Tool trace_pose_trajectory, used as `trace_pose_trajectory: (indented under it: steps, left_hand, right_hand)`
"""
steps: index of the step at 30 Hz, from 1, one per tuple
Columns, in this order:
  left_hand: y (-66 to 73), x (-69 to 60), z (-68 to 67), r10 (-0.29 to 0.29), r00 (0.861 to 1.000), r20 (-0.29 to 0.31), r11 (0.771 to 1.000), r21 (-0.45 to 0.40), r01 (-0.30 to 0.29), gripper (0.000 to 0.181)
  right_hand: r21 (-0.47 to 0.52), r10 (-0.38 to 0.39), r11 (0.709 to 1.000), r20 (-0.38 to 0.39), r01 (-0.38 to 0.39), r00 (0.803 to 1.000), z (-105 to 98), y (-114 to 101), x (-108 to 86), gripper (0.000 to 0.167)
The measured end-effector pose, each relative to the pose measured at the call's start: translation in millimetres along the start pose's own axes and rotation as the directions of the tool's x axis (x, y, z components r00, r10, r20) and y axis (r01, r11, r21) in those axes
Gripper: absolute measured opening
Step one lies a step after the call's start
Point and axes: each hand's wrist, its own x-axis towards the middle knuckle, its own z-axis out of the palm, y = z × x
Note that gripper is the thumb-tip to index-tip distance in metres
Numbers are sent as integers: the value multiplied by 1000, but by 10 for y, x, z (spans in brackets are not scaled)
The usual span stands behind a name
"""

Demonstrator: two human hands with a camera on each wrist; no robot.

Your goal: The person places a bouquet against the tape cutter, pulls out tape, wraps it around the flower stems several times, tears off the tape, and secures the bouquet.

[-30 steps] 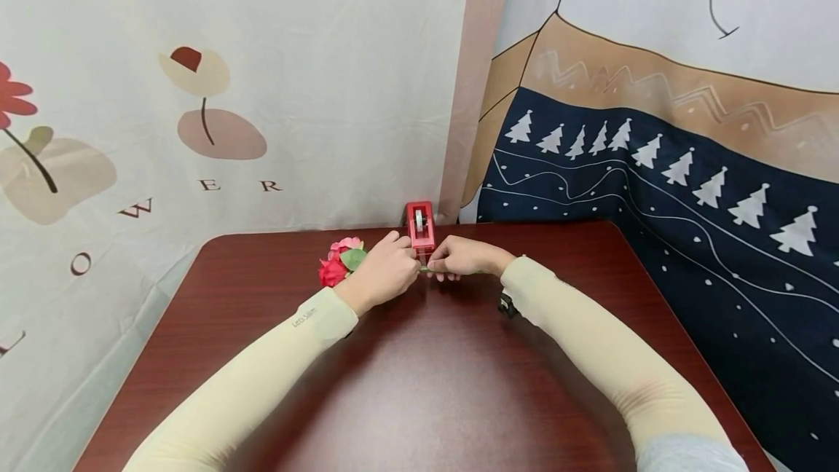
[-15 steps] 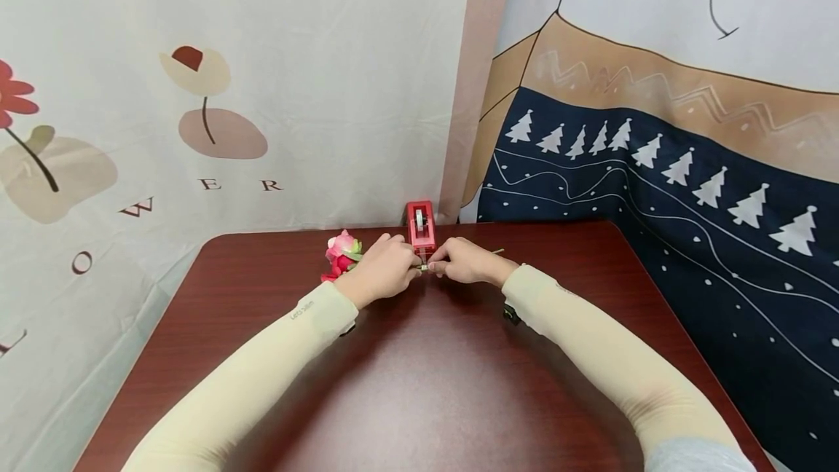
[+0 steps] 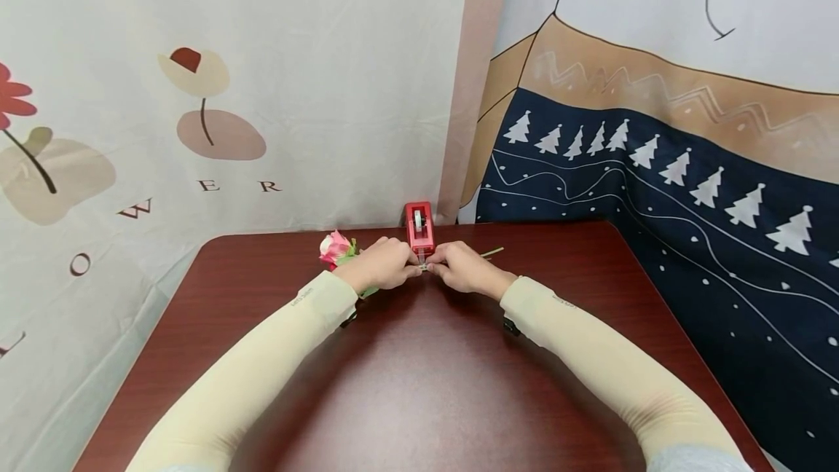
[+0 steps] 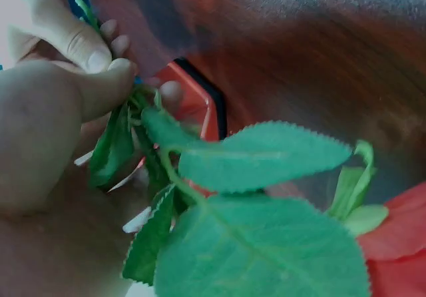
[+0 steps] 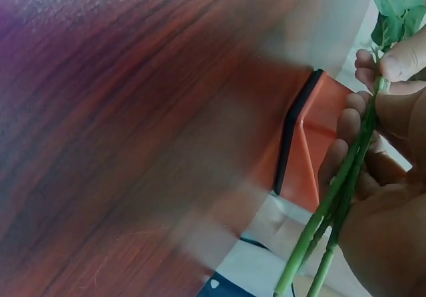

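Observation:
A bunch of artificial roses lies across both hands. Its pink and red blooms show beyond the left wrist, with leaves along the stems. The left hand pinches the stems just below the leaves. Close beside it, the right hand grips the green stems between thumb and fingers, their ends sticking out past its wrist. Directly behind the fingertips stands a red tape dispenser with a roll of tape in it. Something pale sits on the stems between the hands; its kind is too small to tell.
The dark red-brown wooden table carries everything. A cream curtain with printed flowers hangs along its back edge. On the right hangs a navy and tan cloth with white trees.
The bunch has turned in the hands: the pink bloom has swung up, a leaf shows under the left wrist, and stem ends have appeared beyond the right hand. The dispenser stays put.

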Motion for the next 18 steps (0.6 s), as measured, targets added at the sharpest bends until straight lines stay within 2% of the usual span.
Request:
trace_pose_trajectory:
  steps: [8,9,12,15,16,18]
  left_hand:
    - [28,-35,48,61,994,-87,988,148,-48,12]
    - [28,-42,54,66,993,-94,985,163,-50,12]
    - [27,-55,75,84,989,-118,977,207,-58,12]
    - [27,-62,94,104,984,-144,967,248,-65,14]
    - [28,-63,97,112,981,-156,963,260,-69,15]
    - [29,-67,101,129,974,-185,957,282,-73,18]
  right_hand:
    - [36,45,998,25,-46,999,-8,2,25,21]
    - [43,26,999,24,-27,999,57,122,62,24]
    - [50,30,998,53,-33,998,24,126,76,25]
    - [72,74,994,101,-81,992,-38,107,100,26]
    - [75,111,990,127,-121,986,-136,-20,80,25]
    - [92,148,982,162,-165,976,-194,-43,112,26]
